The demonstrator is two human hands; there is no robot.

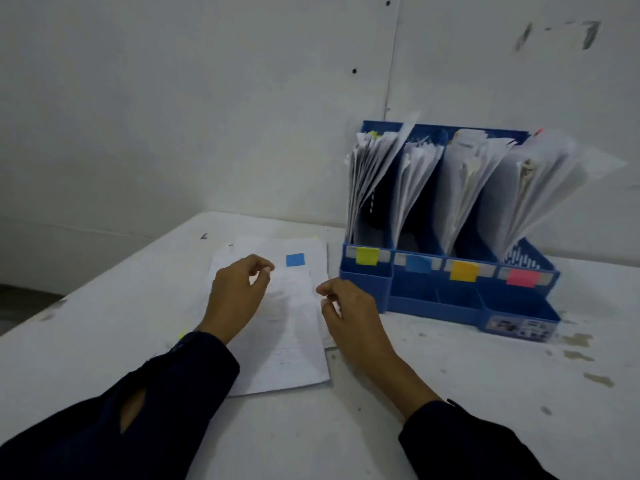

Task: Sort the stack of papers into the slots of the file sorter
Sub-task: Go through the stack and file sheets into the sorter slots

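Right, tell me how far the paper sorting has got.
Done: all four slots of the file sorter already hold papers. In hand: nothing gripped; the left hand and right hand hover over the stack of papers. Left: that small stack, whose top sheet carries a blue tag matching the blue-labelled second slot.

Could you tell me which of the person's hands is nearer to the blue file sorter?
The right hand is nearer, just off the file sorter's front left corner. The left hand is farther left, over the papers.

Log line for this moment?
left hand: open | right hand: open | top sheet: blue tag | file sorter: four slots filled
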